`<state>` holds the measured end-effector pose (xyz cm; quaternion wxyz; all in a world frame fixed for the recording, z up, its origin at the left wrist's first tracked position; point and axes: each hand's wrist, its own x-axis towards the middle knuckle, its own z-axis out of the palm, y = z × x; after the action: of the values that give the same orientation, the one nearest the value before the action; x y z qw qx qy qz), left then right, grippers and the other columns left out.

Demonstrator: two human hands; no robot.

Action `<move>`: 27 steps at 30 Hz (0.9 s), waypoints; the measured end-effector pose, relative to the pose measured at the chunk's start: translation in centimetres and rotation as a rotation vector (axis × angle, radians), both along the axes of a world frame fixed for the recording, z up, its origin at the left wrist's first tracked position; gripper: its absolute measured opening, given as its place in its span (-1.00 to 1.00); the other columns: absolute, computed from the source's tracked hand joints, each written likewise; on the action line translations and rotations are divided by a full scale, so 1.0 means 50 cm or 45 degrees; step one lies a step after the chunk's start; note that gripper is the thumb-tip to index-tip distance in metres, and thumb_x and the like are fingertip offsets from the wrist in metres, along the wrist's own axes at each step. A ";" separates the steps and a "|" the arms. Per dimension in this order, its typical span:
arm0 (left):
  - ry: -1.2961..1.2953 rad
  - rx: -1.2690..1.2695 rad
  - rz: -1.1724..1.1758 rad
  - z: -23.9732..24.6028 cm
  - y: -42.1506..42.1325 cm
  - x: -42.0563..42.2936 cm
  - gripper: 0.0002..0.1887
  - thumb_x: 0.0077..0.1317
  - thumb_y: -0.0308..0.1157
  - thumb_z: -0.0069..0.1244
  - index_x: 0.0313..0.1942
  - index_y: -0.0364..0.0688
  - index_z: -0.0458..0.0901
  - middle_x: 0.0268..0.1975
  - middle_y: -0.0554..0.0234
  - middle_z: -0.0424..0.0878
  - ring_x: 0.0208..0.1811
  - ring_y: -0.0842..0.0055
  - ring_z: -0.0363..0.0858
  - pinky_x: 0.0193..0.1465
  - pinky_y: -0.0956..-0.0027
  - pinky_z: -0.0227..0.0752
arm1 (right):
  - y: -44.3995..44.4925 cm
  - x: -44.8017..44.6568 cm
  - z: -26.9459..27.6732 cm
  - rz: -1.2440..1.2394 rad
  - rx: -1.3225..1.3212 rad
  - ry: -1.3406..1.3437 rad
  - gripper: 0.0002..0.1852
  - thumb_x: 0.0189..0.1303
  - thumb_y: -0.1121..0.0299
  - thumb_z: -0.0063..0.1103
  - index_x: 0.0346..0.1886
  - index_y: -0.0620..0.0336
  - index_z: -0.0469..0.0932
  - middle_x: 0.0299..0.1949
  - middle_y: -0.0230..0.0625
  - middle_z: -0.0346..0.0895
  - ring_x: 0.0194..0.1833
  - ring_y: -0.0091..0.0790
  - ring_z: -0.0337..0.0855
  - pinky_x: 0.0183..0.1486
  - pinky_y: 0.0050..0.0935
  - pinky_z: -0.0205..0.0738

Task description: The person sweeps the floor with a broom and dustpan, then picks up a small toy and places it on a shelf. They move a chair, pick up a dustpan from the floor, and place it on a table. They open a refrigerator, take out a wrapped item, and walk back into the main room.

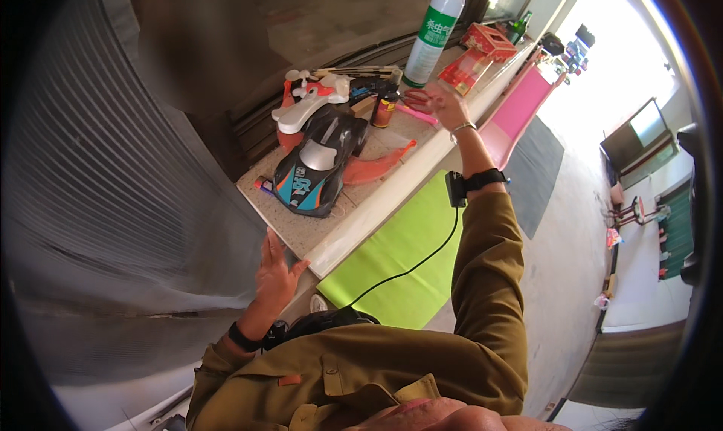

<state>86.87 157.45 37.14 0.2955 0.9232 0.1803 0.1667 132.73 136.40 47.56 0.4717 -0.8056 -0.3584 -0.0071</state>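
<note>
My left hand point(277, 273) rests its spread fingers at the near corner of the stone window sill point(339, 239), with nothing in it. Farther along the sill, my right hand point(446, 104) is beside red-handled scissors point(417, 100); its fingers are blurred, and whether they grip the scissors is unclear. A white and green spray can point(432, 38) stands just behind it. Left of the scissors are a pink stick point(417, 115) and a small dark bottle point(385, 106). A black toy car shell point(316, 165) lies nearer, next to a translucent red plastic piece point(375, 168).
A white and red toy point(313, 100) leans behind the car shell. Red boxes point(488, 41) and a green bottle point(519, 27) stand at the sill's far end. Below are a green mat point(406, 267) and a pink slide point(517, 111). A grey ribbed curtain point(141, 176) hangs at left.
</note>
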 end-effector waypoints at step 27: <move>0.074 -0.041 0.000 0.022 -0.004 0.013 0.08 0.15 -0.03 0.19 0.41 -0.39 -0.20 0.23 -0.29 0.25 0.06 0.08 0.54 0.03 0.17 0.48 | -0.004 0.071 -0.081 -0.259 -0.417 -0.793 -0.63 0.06 0.53 0.08 -0.02 -0.01 0.57 0.15 -0.33 0.51 0.18 -0.16 0.46 0.23 -0.22 0.36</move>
<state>87.52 157.27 38.25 0.3051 0.9228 0.1916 0.1369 136.29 136.19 43.49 0.2014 -0.8613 -0.3992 -0.2416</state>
